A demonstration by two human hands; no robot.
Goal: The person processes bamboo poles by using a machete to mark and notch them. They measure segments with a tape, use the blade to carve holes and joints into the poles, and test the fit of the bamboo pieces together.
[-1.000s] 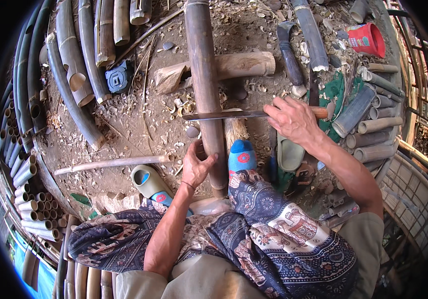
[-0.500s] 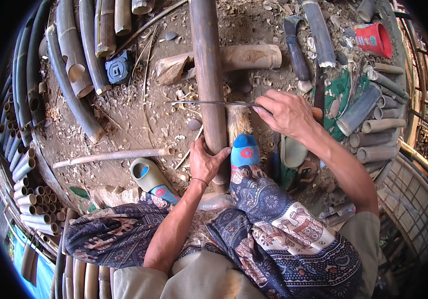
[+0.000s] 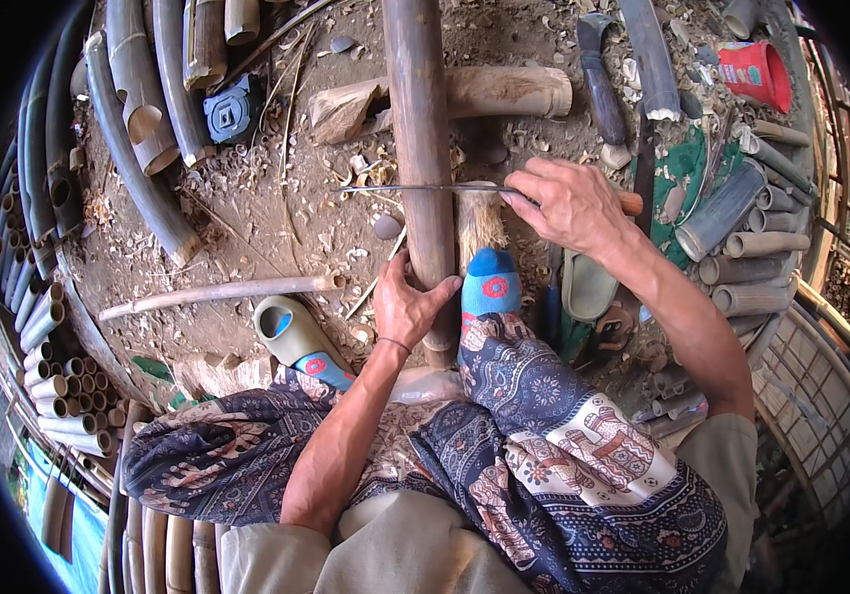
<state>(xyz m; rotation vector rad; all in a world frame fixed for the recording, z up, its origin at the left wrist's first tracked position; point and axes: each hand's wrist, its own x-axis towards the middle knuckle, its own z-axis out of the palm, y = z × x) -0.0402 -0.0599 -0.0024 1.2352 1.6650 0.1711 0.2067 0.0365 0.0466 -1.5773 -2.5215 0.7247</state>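
Observation:
A thick brown bamboo pole [image 3: 420,109] runs away from me. My left hand [image 3: 407,305] grips its near part, thumb over the top and fingers at the left side. Across the pole farther out lies what looks like a hand saw [image 3: 395,188]; its thin dark blade shows edge-on, so its teeth cannot be made out. Closed round the handle end is my right hand [image 3: 566,201], right of the pole. Beside the pole, my right foot in a blue sock [image 3: 492,282] rests against a short wooden stump with a frayed side [image 3: 481,223].
A wooden log [image 3: 504,94] lies crosswise under the pole. A broad-bladed knife [image 3: 600,84] and a red container [image 3: 756,74] lie at the far right. Cut bamboo pieces [image 3: 756,272] line the right, longer ones [image 3: 133,158] the left. A blue-grey tape measure [image 3: 230,112] sits far left.
The whole view has shifted slightly. Both hands keep their grips, and the saw blade still crosses the pole at about the same place, with its handle end slightly farther right.

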